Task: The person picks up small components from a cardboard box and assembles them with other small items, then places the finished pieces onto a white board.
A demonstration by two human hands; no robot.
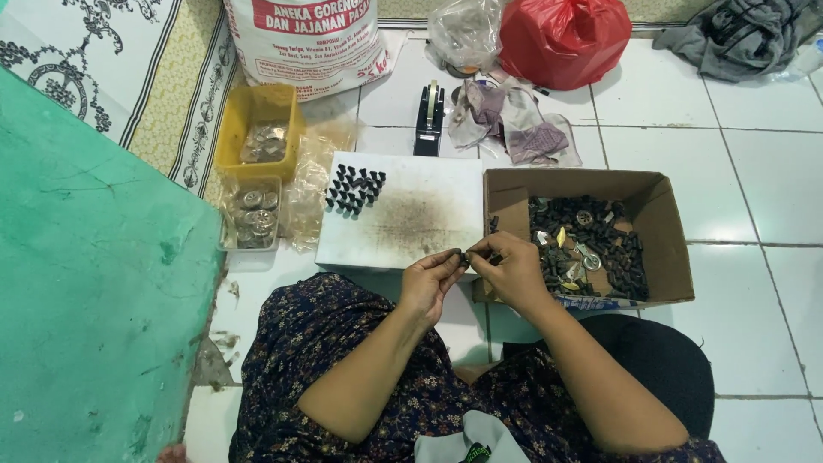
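Both hands pinch one small black part (pixel 465 255) together: left hand (pixel 429 279), right hand (pixel 507 267).
Cardboard box (pixel 669 231) holds black parts; yellow tub (pixel 233 129) holds metal discs; red bag (pixel 564 34) behind.

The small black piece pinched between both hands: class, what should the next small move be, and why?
Probably set the small black piece upright on the white board beside the cluster of black pieces. The left hand and right hand pinch it over the board's near edge, and similar pieces already stand there in rows.

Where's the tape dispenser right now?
In the head view, the black tape dispenser stands on the tiled floor just beyond the far edge of the white board, between the yellow tub on the left and crumpled plastic bags on the right.
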